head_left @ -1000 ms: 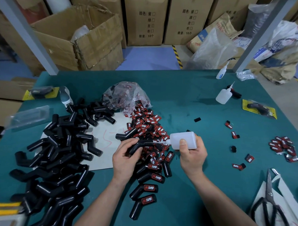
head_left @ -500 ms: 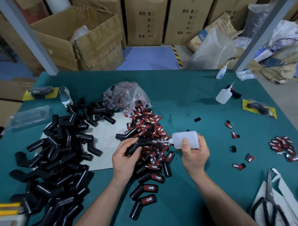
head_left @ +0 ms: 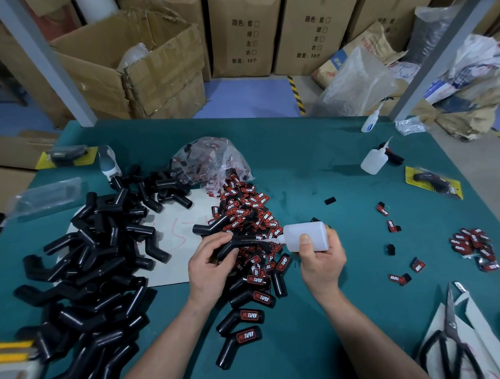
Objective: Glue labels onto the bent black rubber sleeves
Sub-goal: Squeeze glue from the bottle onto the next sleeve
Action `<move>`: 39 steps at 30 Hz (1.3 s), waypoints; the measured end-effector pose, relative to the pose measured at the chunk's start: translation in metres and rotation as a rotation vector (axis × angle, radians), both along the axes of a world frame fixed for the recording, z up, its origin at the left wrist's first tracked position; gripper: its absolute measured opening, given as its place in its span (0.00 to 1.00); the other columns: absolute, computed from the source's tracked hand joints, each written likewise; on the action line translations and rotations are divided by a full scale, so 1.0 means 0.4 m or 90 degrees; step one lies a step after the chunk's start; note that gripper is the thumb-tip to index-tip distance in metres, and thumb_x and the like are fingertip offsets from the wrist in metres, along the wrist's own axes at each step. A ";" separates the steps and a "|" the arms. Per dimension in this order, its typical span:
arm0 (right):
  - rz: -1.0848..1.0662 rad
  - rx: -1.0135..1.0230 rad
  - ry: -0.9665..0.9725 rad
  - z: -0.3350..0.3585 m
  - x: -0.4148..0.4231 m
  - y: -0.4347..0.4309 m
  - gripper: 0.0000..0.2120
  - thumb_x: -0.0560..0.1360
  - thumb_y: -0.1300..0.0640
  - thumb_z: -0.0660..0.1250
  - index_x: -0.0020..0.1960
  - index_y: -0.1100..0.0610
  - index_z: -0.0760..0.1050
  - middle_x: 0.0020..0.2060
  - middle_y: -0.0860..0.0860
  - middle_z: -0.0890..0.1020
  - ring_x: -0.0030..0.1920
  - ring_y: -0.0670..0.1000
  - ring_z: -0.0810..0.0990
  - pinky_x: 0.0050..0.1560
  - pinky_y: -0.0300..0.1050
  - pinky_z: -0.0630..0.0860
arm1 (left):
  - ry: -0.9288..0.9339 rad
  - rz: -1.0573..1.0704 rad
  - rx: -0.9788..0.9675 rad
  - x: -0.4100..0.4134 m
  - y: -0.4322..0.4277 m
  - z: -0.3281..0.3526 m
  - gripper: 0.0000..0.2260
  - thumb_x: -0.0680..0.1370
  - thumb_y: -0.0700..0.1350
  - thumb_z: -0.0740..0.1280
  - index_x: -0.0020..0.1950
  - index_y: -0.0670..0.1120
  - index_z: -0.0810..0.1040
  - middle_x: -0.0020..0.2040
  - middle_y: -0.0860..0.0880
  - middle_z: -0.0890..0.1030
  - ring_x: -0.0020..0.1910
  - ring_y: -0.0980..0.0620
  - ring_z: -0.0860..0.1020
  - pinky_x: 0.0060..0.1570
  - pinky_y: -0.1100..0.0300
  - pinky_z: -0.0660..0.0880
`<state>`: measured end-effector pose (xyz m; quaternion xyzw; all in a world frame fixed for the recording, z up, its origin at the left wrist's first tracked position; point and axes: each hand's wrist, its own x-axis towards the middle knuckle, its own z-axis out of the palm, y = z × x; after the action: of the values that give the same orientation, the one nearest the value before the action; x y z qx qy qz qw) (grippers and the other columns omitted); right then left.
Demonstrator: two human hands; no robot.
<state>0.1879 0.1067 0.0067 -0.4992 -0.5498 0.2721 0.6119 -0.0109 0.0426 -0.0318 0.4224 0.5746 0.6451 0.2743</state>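
L hand is curled round a bent sleeve, thumb on top, fingers wrapped under its lower leg. The sleeve is held just above the heap of loose labels at the middle of the table. R hand grips the glue bottle w/ thumb across the front & fingers behind. The bottle lies on its side, nozzle pointing left & reaching the sleeve's upper leg; can't tell if the tip touches.

Vs 0.5 s ago: almost nothing moved. Same 2 grips, sleeve in abt the same spot, R hand & bottle a touch further left. Piles unchanged.

Pose: both forearms come in from the bottom edge, converging toward the centre. L hand has its back up; R hand is upright, thumb facing the camera. Labelled sleeves lie btwn the 2 forearms, bare sleeves are heaped left of the L arm, scissors well right of the R arm.
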 end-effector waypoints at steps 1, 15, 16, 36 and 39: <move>0.002 0.001 -0.005 -0.001 -0.001 -0.002 0.12 0.72 0.48 0.67 0.49 0.56 0.74 0.40 0.39 0.77 0.40 0.33 0.77 0.40 0.25 0.70 | 0.006 -0.003 0.000 0.001 0.000 -0.002 0.17 0.74 0.38 0.75 0.56 0.58 0.86 0.57 0.55 0.84 0.59 0.51 0.82 0.64 0.60 0.76; -0.007 -0.005 0.001 0.002 0.004 0.005 0.13 0.72 0.48 0.67 0.49 0.56 0.75 0.40 0.41 0.78 0.40 0.34 0.78 0.40 0.26 0.71 | -0.010 0.009 -0.003 0.002 0.000 0.010 0.25 0.74 0.28 0.75 0.55 0.60 0.86 0.56 0.54 0.84 0.59 0.53 0.82 0.63 0.65 0.75; -0.002 -0.004 -0.006 0.000 0.001 0.003 0.13 0.72 0.48 0.67 0.49 0.57 0.75 0.40 0.41 0.77 0.39 0.34 0.77 0.39 0.26 0.71 | -0.006 0.009 -0.001 0.001 0.000 0.009 0.25 0.74 0.28 0.75 0.55 0.60 0.86 0.56 0.54 0.84 0.59 0.53 0.82 0.63 0.65 0.75; 0.000 0.009 -0.016 -0.008 0.004 0.004 0.12 0.72 0.48 0.68 0.48 0.56 0.74 0.39 0.40 0.77 0.38 0.34 0.76 0.38 0.27 0.70 | -0.008 0.025 -0.036 0.001 -0.003 0.012 0.19 0.74 0.30 0.76 0.55 0.53 0.85 0.55 0.56 0.84 0.58 0.55 0.82 0.61 0.67 0.74; 0.002 0.016 -0.020 -0.009 0.000 -0.002 0.13 0.72 0.49 0.68 0.49 0.59 0.75 0.40 0.39 0.77 0.39 0.33 0.76 0.37 0.28 0.71 | 0.005 0.023 -0.040 0.003 -0.006 0.010 0.19 0.73 0.29 0.76 0.54 0.51 0.85 0.55 0.56 0.84 0.58 0.54 0.82 0.61 0.67 0.74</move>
<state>0.1880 0.1060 0.0031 -0.4948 -0.5633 0.2585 0.6091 -0.0097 0.0403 -0.0277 0.4060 0.6030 0.6299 0.2734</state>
